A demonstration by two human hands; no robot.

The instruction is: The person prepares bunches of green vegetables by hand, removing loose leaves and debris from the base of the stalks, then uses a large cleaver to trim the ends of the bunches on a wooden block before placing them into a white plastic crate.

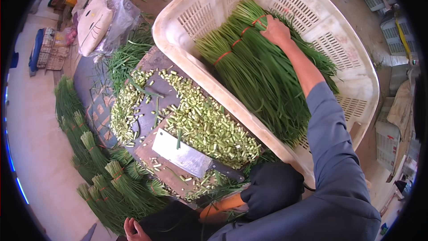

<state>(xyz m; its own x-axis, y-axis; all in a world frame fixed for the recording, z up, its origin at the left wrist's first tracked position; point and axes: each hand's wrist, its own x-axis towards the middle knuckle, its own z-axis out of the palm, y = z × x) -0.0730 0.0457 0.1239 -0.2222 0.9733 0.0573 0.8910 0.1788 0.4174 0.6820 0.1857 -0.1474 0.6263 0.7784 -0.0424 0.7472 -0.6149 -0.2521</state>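
Observation:
My right hand point(277, 30) grips the red-banded end of a bundle of garlic chives point(249, 11) in a large white plastic crate point(234, 107). Several more bundles point(230, 63) lie beside it, tied with red bands. At the bottom edge, my left hand point(136, 230) shows with its fingers apart and nothing seen in them. A cleaver point(182, 154) with a black handle rests on a cutting board point(150, 150), a piece of green leaf on its blade. Chopped pale stalk ends point(207, 127) are heaped around the board, between the crate and the bundles at left.
Banded chive bundles point(120, 180) stand and lie along the left. Loose chives point(128, 57) lie near a cloth bag with a cat face point(95, 23) and clear plastic. The crate's near rim runs between board and bundles. More white crates point(388, 140) stand at the far right.

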